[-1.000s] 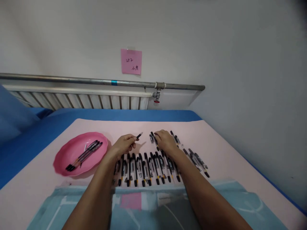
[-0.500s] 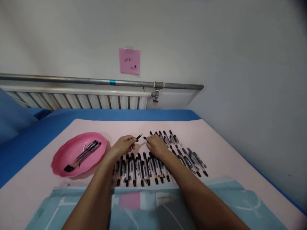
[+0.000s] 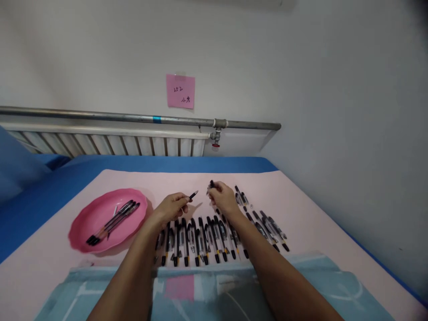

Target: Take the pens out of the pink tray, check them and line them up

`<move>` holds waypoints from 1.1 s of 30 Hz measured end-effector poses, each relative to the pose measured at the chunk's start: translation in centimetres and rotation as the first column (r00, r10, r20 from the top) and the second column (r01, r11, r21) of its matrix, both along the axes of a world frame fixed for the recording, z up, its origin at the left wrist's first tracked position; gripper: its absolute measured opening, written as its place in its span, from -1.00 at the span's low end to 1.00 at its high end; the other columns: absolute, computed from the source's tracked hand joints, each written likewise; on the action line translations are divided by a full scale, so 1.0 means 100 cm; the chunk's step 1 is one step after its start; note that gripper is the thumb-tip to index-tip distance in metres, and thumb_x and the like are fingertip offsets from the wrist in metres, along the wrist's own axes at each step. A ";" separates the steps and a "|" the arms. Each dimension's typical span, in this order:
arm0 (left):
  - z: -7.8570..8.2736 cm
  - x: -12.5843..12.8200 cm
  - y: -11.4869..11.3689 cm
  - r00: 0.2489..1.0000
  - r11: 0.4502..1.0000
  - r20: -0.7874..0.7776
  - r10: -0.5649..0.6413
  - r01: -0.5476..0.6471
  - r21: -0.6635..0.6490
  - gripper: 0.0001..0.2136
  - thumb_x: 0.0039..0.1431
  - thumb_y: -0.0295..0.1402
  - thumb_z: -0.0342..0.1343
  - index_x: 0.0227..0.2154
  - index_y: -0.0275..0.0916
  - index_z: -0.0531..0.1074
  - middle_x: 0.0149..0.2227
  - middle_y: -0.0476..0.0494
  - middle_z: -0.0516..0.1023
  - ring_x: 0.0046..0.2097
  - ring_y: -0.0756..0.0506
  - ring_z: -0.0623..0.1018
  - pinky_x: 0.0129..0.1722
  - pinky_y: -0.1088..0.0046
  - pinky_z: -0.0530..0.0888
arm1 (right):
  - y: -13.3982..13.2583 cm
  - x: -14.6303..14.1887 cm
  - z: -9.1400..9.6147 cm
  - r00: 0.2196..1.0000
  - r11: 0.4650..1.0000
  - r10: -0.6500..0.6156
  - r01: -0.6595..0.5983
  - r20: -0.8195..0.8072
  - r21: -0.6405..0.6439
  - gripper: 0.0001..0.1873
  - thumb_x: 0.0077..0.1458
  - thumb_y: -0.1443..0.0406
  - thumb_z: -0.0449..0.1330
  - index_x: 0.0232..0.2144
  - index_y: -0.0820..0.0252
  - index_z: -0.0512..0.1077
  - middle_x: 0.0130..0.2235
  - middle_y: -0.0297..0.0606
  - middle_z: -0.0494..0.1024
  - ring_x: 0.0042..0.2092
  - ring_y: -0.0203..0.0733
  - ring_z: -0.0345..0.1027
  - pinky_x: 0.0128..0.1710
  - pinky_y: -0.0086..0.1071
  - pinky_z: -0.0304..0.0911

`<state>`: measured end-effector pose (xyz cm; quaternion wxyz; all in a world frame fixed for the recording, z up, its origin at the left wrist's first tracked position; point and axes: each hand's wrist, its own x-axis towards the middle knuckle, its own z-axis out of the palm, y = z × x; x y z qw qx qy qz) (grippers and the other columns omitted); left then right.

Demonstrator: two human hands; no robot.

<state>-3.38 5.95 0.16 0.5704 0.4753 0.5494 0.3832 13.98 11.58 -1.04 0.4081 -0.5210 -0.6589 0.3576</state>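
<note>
My left hand (image 3: 172, 206) is closed round a black pen (image 3: 193, 195) whose tip points up and to the right. My right hand (image 3: 222, 197) is pinched on a small black and clear pen cap (image 3: 210, 185), held a little to the right of that tip. Below both hands a row of several black pens (image 3: 200, 238) lies side by side on the pink sheet (image 3: 301, 214). More pens and caps (image 3: 264, 220) lie to the right of my right hand.
A pink oval dish (image 3: 87, 215) at the left holds a few black pens (image 3: 112, 222). A light blue cloth (image 3: 334, 285) covers the near edge. Beyond the pink sheet are a blue mattress (image 3: 167, 163), a radiator (image 3: 100, 143), a metal pipe (image 3: 133, 118) and a pink note (image 3: 180, 91) on the wall.
My right hand lifted from the loose caps with one pinched in it and brought it near the pen tip. My left hand kept the pen almost still.
</note>
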 end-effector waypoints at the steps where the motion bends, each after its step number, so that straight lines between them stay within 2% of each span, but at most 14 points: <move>1: 0.000 0.000 0.000 1.000 1.000 -0.003 -0.011 0.011 0.005 -0.75 -0.06 -0.17 0.04 -0.43 -0.29 0.31 -0.62 0.08 0.30 -0.72 0.17 0.12 -0.73 0.62 -0.06 | 0.001 0.000 0.003 0.978 0.996 -0.027 0.007 -0.209 -0.094 -0.92 -0.13 0.30 0.04 -0.49 0.20 0.26 -0.54 -0.33 0.37 -0.53 -0.31 0.24 -0.55 -0.43 0.15; 3: 0.001 0.002 -0.001 0.999 0.999 -0.007 -0.037 0.037 0.010 -0.74 -0.06 -0.16 0.04 -0.45 -0.28 0.31 -0.62 0.08 0.30 -0.73 0.17 0.12 -0.73 0.61 -0.06 | 0.002 -0.001 0.006 0.850 0.975 -0.073 -0.049 -0.522 -0.216 -0.91 -0.17 0.30 0.07 -0.53 0.20 0.22 -0.56 -0.36 0.35 -0.56 -0.35 0.23 -0.62 -0.48 0.12; 4: 0.002 0.002 -0.002 0.999 0.999 -0.008 -0.048 0.048 0.010 -0.74 -0.06 -0.15 0.04 -0.45 -0.28 0.31 -0.62 0.08 0.30 -0.73 0.17 0.11 -0.73 0.61 -0.07 | 0.002 -0.002 0.006 0.785 0.966 -0.089 -0.081 -0.613 -0.245 -0.89 -0.20 0.31 0.09 -0.54 0.20 0.21 -0.56 -0.36 0.36 -0.55 -0.36 0.24 -0.64 -0.49 0.12; 5: 0.002 0.003 -0.002 0.998 0.998 -0.010 -0.058 0.059 0.011 -0.73 -0.06 -0.14 0.04 -0.45 -0.28 0.31 -0.62 0.08 0.30 -0.73 0.17 0.11 -0.73 0.61 -0.07 | 0.001 -0.004 0.006 0.736 0.958 -0.100 -0.112 -0.669 -0.265 -0.87 -0.23 0.32 0.12 -0.55 0.20 0.21 -0.56 -0.36 0.36 -0.55 -0.36 0.25 -0.64 -0.51 0.12; 7: 0.002 0.004 -0.002 0.997 0.997 -0.016 -0.070 0.070 0.015 -0.73 -0.07 -0.14 0.04 -0.46 -0.27 0.31 -0.62 0.08 0.30 -0.73 0.16 0.12 -0.73 0.61 -0.06 | -0.001 -0.007 0.004 0.697 0.944 -0.098 -0.161 -0.710 -0.288 -0.85 -0.26 0.33 0.15 -0.55 0.21 0.22 -0.58 -0.37 0.36 -0.55 -0.37 0.26 -0.66 -0.52 0.12; 15: 0.000 0.003 -0.001 0.994 0.993 -0.025 -0.107 0.108 0.040 -0.74 -0.04 -0.15 0.03 -0.43 -0.27 0.30 -0.60 0.07 0.32 -0.71 0.15 0.12 -0.74 0.61 -0.04 | -0.010 -0.014 0.005 0.763 0.917 -0.009 -0.252 -0.647 -0.310 -0.86 -0.28 0.34 0.17 -0.57 0.23 0.26 -0.61 -0.40 0.35 -0.57 -0.38 0.26 -0.70 -0.55 0.11; 22: 0.005 0.005 -0.003 0.988 0.991 -0.144 -0.049 0.066 0.113 -0.72 -0.03 -0.16 0.02 -0.33 -0.26 0.36 -0.58 0.06 0.30 -0.66 0.14 0.16 -0.71 0.62 0.02 | -0.020 -0.020 0.004 0.848 0.838 0.124 -0.368 -0.516 -0.403 -0.92 -0.24 0.34 0.14 -0.58 0.23 0.28 -0.65 -0.43 0.33 -0.64 -0.44 0.17 -0.74 -0.58 0.03; 25: 0.009 -0.002 -0.002 0.976 0.988 -0.215 -0.026 0.058 0.144 -0.71 -0.03 -0.18 0.02 -0.29 -0.26 0.38 -0.60 0.07 0.30 -0.65 0.12 0.15 -0.68 0.62 0.07 | -0.021 -0.021 0.006 0.852 0.843 0.121 -0.360 -0.509 -0.401 -0.88 -0.22 0.32 0.15 -0.52 0.23 0.30 -0.62 -0.43 0.34 -0.67 -0.47 0.14 -0.75 -0.59 0.01; 27: 0.016 -0.016 -0.004 0.956 0.981 -0.291 0.039 0.019 0.193 -0.70 -0.04 -0.19 0.01 -0.28 -0.25 0.39 -0.58 0.06 0.32 -0.62 0.10 0.19 -0.64 0.61 0.12 | -0.020 -0.020 0.009 0.840 0.859 0.092 -0.339 -0.534 -0.385 -0.82 -0.22 0.33 0.17 -0.44 0.22 0.32 -0.55 -0.40 0.38 -0.64 -0.47 0.17 -0.75 -0.60 0.02; 30: 0.029 -0.051 -0.014 0.850 0.957 -0.477 0.225 -0.101 0.272 -0.72 -0.05 -0.20 0.00 -0.31 -0.24 0.41 -0.54 0.01 0.39 -0.54 0.04 0.30 -0.55 0.57 0.21 | -0.018 -0.018 0.011 0.847 0.863 0.075 -0.320 -0.527 -0.391 -0.81 -0.20 0.32 0.16 -0.41 0.23 0.33 -0.48 -0.36 0.40 -0.61 -0.47 0.20 -0.75 -0.60 0.03; 33: 0.036 -0.091 -0.026 0.645 0.929 -0.669 0.370 -0.263 0.260 -0.76 -0.02 -0.21 -0.05 -0.38 -0.22 0.42 -0.56 -0.03 0.43 -0.51 -0.02 0.37 -0.53 0.53 0.22 | -0.017 -0.016 0.011 0.871 0.858 0.073 -0.303 -0.486 -0.414 -0.84 -0.19 0.32 0.15 -0.44 0.25 0.33 -0.49 -0.35 0.39 -0.63 -0.48 0.18 -0.75 -0.60 0.01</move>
